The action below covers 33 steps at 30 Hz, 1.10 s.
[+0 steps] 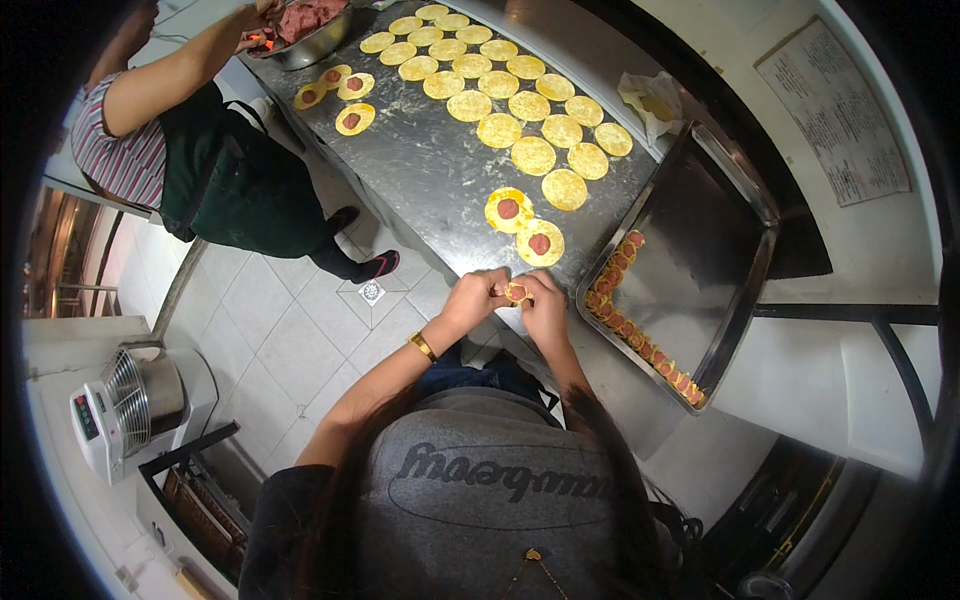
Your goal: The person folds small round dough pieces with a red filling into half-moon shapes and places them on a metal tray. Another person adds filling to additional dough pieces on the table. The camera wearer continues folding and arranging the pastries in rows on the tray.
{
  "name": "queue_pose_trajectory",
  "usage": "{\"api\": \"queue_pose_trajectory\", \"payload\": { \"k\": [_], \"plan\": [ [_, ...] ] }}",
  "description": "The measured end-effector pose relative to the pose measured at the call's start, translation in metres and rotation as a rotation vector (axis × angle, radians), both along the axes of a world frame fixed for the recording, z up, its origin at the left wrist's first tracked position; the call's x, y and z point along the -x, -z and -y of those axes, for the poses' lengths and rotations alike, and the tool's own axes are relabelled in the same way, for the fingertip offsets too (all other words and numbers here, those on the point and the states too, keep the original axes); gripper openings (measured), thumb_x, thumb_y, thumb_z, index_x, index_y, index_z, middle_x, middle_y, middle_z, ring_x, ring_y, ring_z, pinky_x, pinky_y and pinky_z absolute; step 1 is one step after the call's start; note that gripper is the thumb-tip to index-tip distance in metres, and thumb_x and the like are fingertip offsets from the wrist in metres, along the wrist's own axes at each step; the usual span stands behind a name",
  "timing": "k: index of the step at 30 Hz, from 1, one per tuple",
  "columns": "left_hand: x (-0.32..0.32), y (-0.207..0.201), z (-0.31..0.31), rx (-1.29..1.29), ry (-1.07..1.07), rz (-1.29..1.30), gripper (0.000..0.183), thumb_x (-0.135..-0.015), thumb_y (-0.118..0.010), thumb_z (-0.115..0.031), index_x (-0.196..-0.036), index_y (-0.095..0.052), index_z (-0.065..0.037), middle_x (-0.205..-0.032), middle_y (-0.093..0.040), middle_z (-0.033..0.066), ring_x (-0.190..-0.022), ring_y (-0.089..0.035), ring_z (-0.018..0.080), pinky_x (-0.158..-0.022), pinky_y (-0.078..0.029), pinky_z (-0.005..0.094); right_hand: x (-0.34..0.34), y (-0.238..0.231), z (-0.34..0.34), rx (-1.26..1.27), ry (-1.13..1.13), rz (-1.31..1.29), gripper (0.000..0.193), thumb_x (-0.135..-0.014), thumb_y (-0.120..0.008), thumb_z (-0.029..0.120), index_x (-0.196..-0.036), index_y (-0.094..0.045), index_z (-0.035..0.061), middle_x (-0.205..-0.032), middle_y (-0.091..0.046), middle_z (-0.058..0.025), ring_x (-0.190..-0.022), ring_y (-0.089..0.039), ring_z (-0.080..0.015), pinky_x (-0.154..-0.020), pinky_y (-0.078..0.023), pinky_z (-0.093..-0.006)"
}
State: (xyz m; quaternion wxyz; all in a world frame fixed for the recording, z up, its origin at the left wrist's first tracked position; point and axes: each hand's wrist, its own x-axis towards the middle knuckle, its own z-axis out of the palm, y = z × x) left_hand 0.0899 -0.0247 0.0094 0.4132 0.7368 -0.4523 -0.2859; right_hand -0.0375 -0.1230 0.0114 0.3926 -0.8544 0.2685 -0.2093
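Observation:
Between my two hands, at the near edge of the steel table, is a small dumpling of yellow dough folded around pink meat filling. My left hand grips its left side, and my right hand pinches it from the right. Just beyond my fingers lie two flat yellow dough rounds, each topped with a meat ball. Farther back, bare dough rounds spread in rows. On my right, a metal tray holds a line of finished-looking dumplings along its left and near edges.
At the far left a co-worker in a dark apron reaches into a metal bowl of meat. Several filled rounds lie near that person. A crumpled wrapper sits by the wall; a dough mixer stands at lower left.

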Motion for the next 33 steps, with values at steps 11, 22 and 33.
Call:
{"api": "queue_pose_trajectory", "payload": {
  "k": [11, 22, 33],
  "plan": [
    [-0.001, -0.007, 0.0, 0.098, -0.013, 0.044, 0.026, -0.071, -0.076, -0.009, -0.089, -0.061, 0.0, -0.074, -0.062, 0.0133, -0.063, -0.063, 0.0218, -0.06, -0.05, 0.0321, -0.005, -0.001, 0.001, 0.05, 0.025, 0.05, 0.035, -0.066, -0.056, -0.013, -0.097, -0.064, 0.0009, -0.092, -0.06, -0.0146, -0.087, -0.06, -0.0347, -0.075, -0.048, -0.0384],
    [-0.003, 0.0, -0.001, 0.075, -0.038, -0.009, 0.031, -0.07, -0.075, -0.005, -0.097, -0.06, 0.0, -0.083, -0.062, 0.0146, -0.066, -0.064, 0.0225, -0.061, -0.052, 0.0327, -0.005, -0.006, 0.005, 0.051, 0.006, 0.031, 0.034, -0.067, -0.06, -0.009, -0.099, -0.064, 0.0026, -0.095, -0.061, -0.0142, -0.089, -0.06, -0.0341, -0.076, -0.047, -0.0405],
    [-0.01, 0.002, 0.001, 0.173, -0.024, 0.045, 0.034, -0.069, -0.075, -0.004, -0.101, -0.061, -0.002, -0.089, -0.063, 0.0141, -0.073, -0.064, 0.0256, -0.066, -0.052, 0.0332, -0.009, -0.01, 0.015, 0.026, -0.038, 0.012, 0.039, -0.064, -0.063, -0.012, -0.101, -0.065, 0.0014, -0.096, -0.062, -0.0139, -0.086, -0.063, -0.0314, -0.074, -0.05, -0.0352]
  ]
}}
